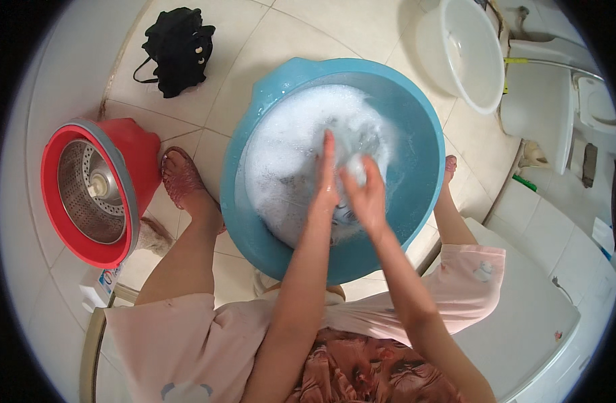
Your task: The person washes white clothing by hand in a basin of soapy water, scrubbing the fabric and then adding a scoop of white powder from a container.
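A large blue plastic tub (413,151) stands on the floor between my legs. White suds (282,136) cover much of the water inside it. Dark gaps in the foam show water or submerged cloth; which one, I cannot tell. Over the suds is my left hand (328,174), seen edge-on with its fingers stretched out and nothing visible in it. Close beside it on the right, my right hand (368,196) is wet and blurred. White foam or a small white lump (356,169) shows between its thumb and fingers; the blur hides whether it is gripped.
At the left stands a red mop bucket (146,156) with a perforated metal spin basket (68,191). Black cloth with a strap (177,55) lies on the tiles at the upper left. A white basin (431,55) leans at the upper right, near a green-handled object (524,183).
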A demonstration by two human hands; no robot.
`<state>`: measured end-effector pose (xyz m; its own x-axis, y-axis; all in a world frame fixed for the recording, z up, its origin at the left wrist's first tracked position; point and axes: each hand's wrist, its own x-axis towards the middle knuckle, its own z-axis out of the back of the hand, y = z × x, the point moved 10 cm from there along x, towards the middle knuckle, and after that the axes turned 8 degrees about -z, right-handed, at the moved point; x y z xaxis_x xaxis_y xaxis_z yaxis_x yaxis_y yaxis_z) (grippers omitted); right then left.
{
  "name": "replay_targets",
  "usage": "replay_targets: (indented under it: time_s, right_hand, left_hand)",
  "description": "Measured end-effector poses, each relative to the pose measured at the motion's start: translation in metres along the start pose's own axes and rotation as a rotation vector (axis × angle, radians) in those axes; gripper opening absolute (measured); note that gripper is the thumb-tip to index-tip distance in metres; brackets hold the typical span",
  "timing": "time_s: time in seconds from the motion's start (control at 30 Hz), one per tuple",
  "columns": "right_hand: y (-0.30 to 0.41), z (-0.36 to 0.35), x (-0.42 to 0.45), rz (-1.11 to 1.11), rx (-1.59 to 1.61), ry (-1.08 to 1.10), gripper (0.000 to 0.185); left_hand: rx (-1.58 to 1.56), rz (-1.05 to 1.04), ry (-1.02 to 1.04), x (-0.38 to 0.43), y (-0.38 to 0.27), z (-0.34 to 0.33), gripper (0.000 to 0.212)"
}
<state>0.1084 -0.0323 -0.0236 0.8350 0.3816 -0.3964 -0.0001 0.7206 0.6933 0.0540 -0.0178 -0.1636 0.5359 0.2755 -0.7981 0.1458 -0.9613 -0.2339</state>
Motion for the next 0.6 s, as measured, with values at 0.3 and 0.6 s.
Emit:
replay_targets:
  time_s: [0.3, 0.6]
  right_hand:
    - [0.021, -0.006, 0.042, 0.184, -0.388, -0.230, 0.036]
    - [-0.030, -0.069, 0.067, 0.441, -0.689, 0.237, 0.037]
  left_hand:
    - [0.186, -0.166, -0.186, -0.003, -0.004, 0.028, 0.051]
    - [-0.094, -0.068, -0.598, -0.016, -0.070, 0.070, 0.035]
